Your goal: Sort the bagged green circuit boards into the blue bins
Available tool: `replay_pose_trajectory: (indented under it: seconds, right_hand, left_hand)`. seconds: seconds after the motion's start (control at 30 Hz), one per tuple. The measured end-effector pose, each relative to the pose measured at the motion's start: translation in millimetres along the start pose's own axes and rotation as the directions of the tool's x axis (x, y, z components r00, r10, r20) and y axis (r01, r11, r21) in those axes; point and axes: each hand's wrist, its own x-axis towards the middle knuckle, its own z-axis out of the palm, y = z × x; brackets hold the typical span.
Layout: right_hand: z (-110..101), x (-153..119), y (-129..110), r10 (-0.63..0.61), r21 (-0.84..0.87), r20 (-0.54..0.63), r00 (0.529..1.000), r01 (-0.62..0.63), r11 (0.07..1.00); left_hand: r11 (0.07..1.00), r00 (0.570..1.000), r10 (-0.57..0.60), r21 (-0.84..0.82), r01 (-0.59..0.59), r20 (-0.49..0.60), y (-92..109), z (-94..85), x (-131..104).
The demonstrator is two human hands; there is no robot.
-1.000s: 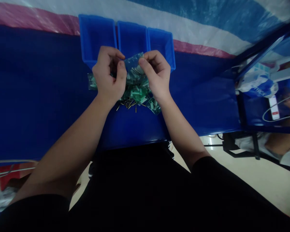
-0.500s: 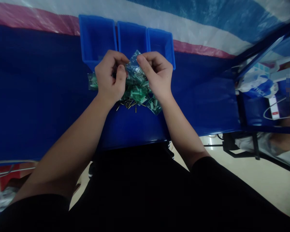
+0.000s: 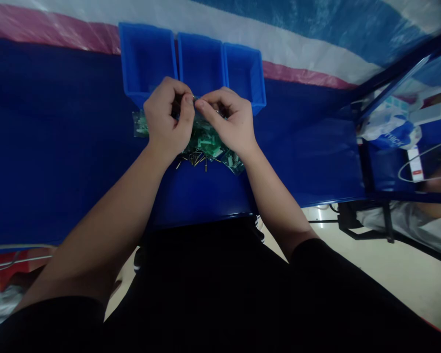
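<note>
My left hand [image 3: 166,119] and my right hand [image 3: 228,120] meet fingertip to fingertip over a heap of small clear bags with green parts [image 3: 208,142]. Both pinch one small clear bag [image 3: 195,99], which is almost hidden between the fingers. Loose dark pins [image 3: 194,159] lie on the blue table at the near edge of the heap. One more small bag [image 3: 140,123] lies just left of my left hand.
Three blue bins [image 3: 147,56] [image 3: 201,61] [image 3: 244,71] stand in a row right behind the hands. The blue table [image 3: 59,147] ends close to my body. A blue frame [image 3: 389,73] and a shelf with a plastic bag and cable are at the right.
The bag, held up and visible between the hands, is now folded down between the fingertips. My right hand has moved left and closer to my left hand.
</note>
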Motion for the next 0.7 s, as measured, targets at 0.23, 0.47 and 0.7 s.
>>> replay_pose_trajectory:
  seconds: [0.23,0.47,0.7]
  right_hand:
    - [2.7,-0.5,3.9,0.044,0.092,0.002,0.999,-0.044,0.995]
    - [3.8,-1.2,5.6,0.089,0.128,0.012,0.996,-0.090,0.988]
    - [3.5,0.8,10.9,0.163,0.199,0.004,0.987,-0.160,0.967]
  left_hand:
    - [0.999,0.988,-0.016,-0.030,0.012,-0.151,-2.7,-0.4,2.1]
    - [0.986,0.983,-0.121,-0.134,0.103,-0.138,-7.8,-0.5,0.2]
    - [0.991,0.986,-0.112,-0.086,0.102,-0.124,-0.6,-0.5,3.7]
